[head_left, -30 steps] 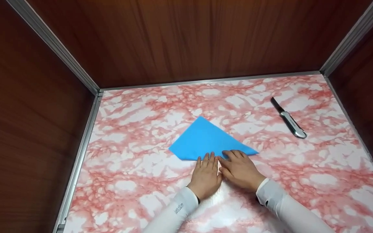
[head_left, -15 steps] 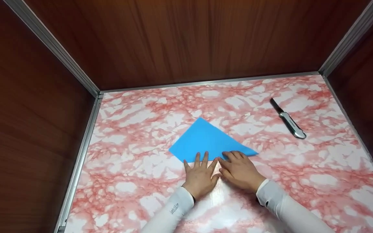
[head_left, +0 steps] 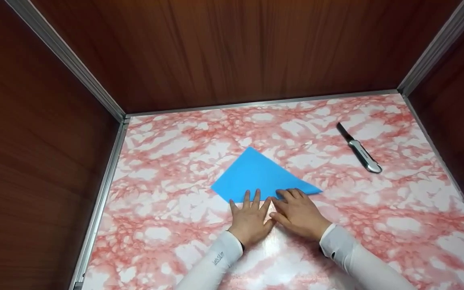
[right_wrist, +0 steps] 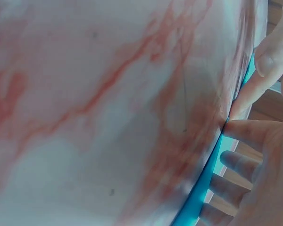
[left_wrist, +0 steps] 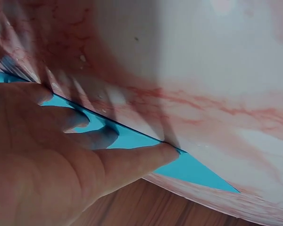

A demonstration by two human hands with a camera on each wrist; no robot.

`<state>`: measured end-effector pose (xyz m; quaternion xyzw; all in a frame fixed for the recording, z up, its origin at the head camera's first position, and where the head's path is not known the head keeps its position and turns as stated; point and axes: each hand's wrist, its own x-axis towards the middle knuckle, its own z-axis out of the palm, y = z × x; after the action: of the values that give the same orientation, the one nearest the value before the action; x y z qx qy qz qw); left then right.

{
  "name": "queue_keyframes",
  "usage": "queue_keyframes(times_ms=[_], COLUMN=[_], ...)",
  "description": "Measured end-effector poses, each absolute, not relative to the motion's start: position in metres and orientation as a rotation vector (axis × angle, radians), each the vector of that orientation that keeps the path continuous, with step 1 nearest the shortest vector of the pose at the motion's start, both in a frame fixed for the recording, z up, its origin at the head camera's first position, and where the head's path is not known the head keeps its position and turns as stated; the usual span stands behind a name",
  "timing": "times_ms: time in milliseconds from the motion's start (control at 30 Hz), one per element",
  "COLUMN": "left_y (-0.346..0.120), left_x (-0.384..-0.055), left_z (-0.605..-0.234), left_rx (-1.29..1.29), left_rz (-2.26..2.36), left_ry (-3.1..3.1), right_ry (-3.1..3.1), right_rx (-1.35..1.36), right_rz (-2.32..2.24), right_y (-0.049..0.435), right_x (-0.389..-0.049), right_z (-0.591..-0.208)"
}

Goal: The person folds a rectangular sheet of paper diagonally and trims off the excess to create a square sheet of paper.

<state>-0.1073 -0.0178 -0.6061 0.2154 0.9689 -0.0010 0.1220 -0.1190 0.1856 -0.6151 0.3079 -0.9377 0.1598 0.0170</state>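
Note:
A folded sheet of blue paper (head_left: 252, 173) lies on the table, its point away from me and its straight folded edge toward me. My left hand (head_left: 250, 223) has its fingers spread, the fingertips resting on that near edge; the left wrist view shows them along the paper's crease (left_wrist: 132, 136). Beside it, my right hand (head_left: 301, 213) presses its fingertips on the right part of the same edge, fingers slightly bent. In the right wrist view the right hand's fingers (right_wrist: 245, 132) touch the paper (right_wrist: 198, 197) near the left hand's fingers (right_wrist: 254, 92).
A utility knife (head_left: 361, 151) with a silver and black handle lies at the back right, its dark blade end pointing away. Dark wood panels (head_left: 232, 52) with metal edging enclose the red and white marbled table (head_left: 155, 161) at the back and sides.
My left hand has shifted slightly left along the paper's near edge, and its fingers have spread apart. The right hand has stayed nearly in place.

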Motion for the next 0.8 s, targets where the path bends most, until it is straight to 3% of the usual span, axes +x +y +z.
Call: queue_keyframes(times_ms=[800], left_y=[-0.018], left_x=[-0.109], left_z=[-0.605], left_rx=[0.635], left_rz=[-0.140], left_ry=[2.827], right_ry=[-2.919], right_rx=[1.003], right_rz=[0.465], right_y=[0.176], right_x=[-0.118], right_z=[-0.616])
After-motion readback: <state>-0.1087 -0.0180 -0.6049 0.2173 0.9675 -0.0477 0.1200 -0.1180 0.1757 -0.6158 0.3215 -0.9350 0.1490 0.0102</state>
